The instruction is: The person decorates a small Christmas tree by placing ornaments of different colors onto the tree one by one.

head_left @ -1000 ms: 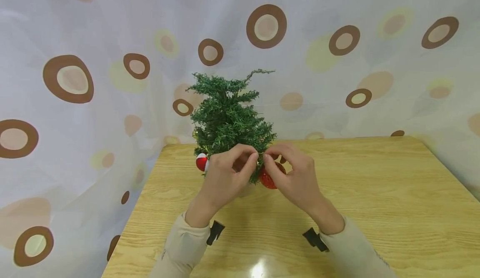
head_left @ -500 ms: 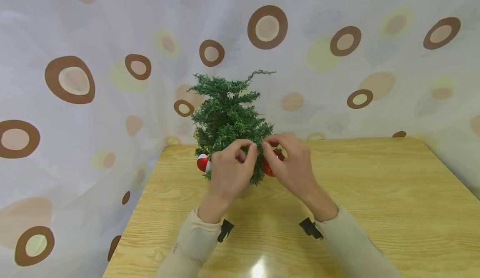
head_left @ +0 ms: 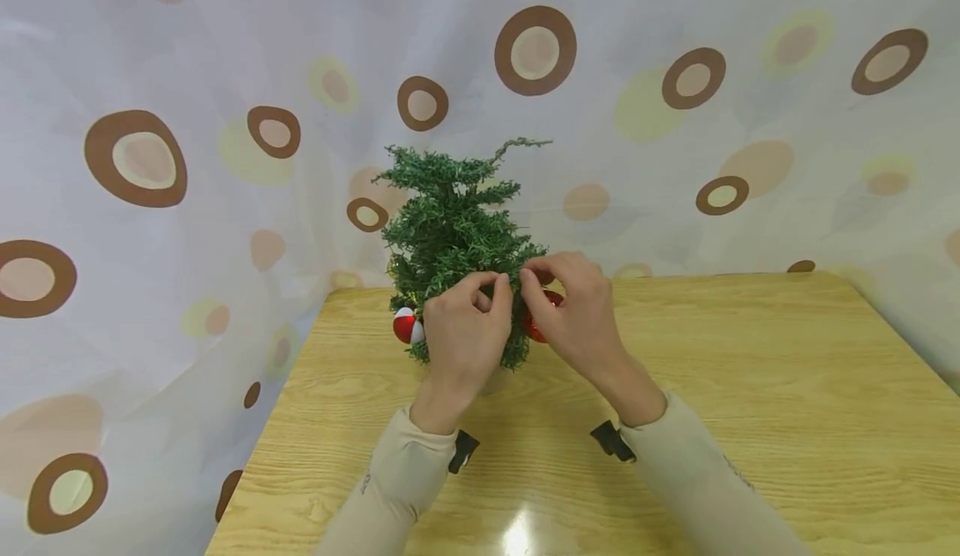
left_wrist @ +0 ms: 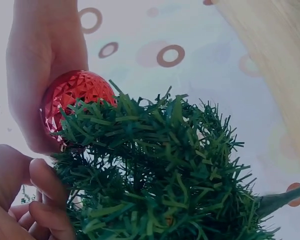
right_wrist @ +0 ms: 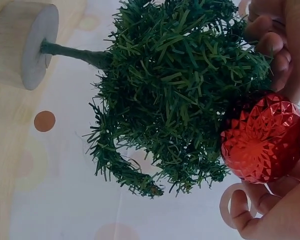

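A small artificial Christmas tree stands upright on the table. In front of its right side hangs a red faceted bauble, close against the lower branches and partly behind my right hand in the head view. My right hand pinches thumb to index finger just above the bauble, at its thin hanging string. Just left of it, my left hand pinches at the same string, fingertips a short gap from the right ones. The string itself is too fine to make out now. Branches touch the left fingers.
A red-and-white ball ornament hangs at the tree's lower left. The tree's round wooden base shows in the right wrist view. A wood-grain table spreads to the right, with a patterned cloth behind and at the left.
Both hands have moved up and slightly in toward the tree, and the red bauble has risen with them. The tree and the red-and-white ball have stayed put.
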`<state>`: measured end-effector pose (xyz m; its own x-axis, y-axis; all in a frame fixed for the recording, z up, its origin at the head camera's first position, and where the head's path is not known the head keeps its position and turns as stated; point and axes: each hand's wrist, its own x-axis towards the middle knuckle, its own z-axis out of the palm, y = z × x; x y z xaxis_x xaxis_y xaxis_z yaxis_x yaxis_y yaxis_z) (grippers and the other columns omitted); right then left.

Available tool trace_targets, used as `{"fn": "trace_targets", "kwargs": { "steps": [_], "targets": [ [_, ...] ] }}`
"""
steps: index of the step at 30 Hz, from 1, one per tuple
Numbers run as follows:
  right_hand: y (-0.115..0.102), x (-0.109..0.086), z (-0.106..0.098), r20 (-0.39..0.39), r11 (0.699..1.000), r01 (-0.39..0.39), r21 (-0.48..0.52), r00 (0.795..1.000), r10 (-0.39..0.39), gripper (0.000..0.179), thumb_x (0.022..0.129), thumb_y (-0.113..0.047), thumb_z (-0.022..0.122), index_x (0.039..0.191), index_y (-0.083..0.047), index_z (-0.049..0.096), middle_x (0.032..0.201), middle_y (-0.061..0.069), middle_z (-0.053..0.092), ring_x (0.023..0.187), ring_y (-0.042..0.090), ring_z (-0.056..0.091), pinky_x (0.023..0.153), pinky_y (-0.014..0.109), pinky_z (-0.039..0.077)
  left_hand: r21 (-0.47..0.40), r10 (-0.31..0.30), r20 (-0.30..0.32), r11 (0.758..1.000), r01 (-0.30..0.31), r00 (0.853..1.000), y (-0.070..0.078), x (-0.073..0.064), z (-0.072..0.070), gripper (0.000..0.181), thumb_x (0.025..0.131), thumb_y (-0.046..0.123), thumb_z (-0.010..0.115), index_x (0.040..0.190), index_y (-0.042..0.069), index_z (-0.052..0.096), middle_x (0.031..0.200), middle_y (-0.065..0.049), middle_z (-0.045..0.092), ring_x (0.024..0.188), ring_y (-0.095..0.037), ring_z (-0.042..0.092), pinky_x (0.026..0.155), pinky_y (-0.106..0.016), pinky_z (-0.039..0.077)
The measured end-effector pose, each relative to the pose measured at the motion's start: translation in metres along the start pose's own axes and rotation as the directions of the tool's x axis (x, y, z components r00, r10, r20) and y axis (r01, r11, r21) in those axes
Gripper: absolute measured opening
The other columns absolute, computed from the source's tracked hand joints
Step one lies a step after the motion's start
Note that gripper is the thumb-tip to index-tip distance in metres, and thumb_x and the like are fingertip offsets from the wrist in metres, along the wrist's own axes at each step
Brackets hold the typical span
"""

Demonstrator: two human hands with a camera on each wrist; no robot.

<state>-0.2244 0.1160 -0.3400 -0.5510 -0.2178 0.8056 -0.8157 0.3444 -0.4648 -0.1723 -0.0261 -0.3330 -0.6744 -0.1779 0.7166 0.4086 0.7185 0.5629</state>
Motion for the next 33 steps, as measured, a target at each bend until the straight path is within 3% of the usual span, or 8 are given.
{"fn": "trace_targets", "kwargs": {
  "steps": [5, 12, 26, 29, 33],
  "targets": [
    [-0.001, -0.004, -0.002, 0.019, 1.0, -0.025, -0.008, 0.999, 0.025, 0.009, 0.098, -0.004, 0.071, 0.097, 0.001, 0.078, 0.09, 0.017, 0.074, 0.084, 0.033, 0.067, 0.079, 0.048, 0.053, -0.009, 0.006, 0.018, 1.0, -0.006, 1.0, -0.002, -0.004, 0.0, 0.022, 0.101, 0.014, 0.068, 0.101, -0.003, 0.081, 0.05, -0.004, 0.059, 0.037, -0.004, 0.036, 0.039, -0.019, 0.031],
    [0.001, -0.011, -0.001, 0.039, 1.0, -0.018, -0.006, 0.999, 0.018, 0.008, 0.098, -0.003, 0.071, 0.098, -0.001, 0.078, 0.089, 0.014, 0.074, 0.073, 0.022, 0.063, 0.065, 0.033, 0.047, -0.024, 0.036, 0.029, 0.999, -0.035, 0.999, -0.003, -0.008, -0.002, 0.02, 0.1, 0.013, 0.069, 0.103, -0.003, 0.081, 0.051, -0.003, 0.06, 0.038, -0.002, 0.037, 0.039, -0.017, 0.031],
    [0.004, -0.017, -0.005, 0.053, 0.999, -0.036, 0.014, 0.998, 0.035, 0.009, 0.097, -0.002, 0.072, 0.103, -0.001, 0.079, 0.093, 0.013, 0.074, 0.073, 0.018, 0.059, 0.061, 0.029, 0.044, -0.043, 0.056, 0.048, 0.998, -0.054, 0.997, -0.004, -0.012, -0.004, 0.019, 0.101, 0.014, 0.07, 0.104, -0.001, 0.08, 0.053, -0.002, 0.061, 0.04, -0.004, 0.044, 0.041, -0.017, 0.035],
    [0.006, -0.017, -0.009, 0.051, 0.999, -0.045, 0.008, 0.998, 0.045, 0.01, 0.098, -0.002, 0.072, 0.104, -0.002, 0.079, 0.095, 0.012, 0.076, 0.078, 0.02, 0.064, 0.065, 0.031, 0.048, -0.042, 0.069, 0.029, 0.997, -0.068, 0.997, -0.005, -0.014, -0.009, 0.019, 0.101, 0.014, 0.069, 0.105, -0.001, 0.08, 0.056, -0.004, 0.063, 0.043, -0.01, 0.053, 0.044, -0.019, 0.042],
    [0.011, -0.017, -0.016, 0.045, 0.997, -0.07, -0.008, 0.997, 0.071, 0.01, 0.098, -0.003, 0.072, 0.105, -0.002, 0.08, 0.097, 0.012, 0.077, 0.087, 0.023, 0.07, 0.074, 0.04, 0.054, -0.047, 0.09, -0.061, 0.995, -0.093, 0.994, -0.011, -0.014, -0.022, 0.018, 0.102, 0.01, 0.067, 0.104, -0.002, 0.08, 0.064, -0.007, 0.071, 0.052, -0.015, 0.065, 0.051, -0.025, 0.054]
  ]
}}
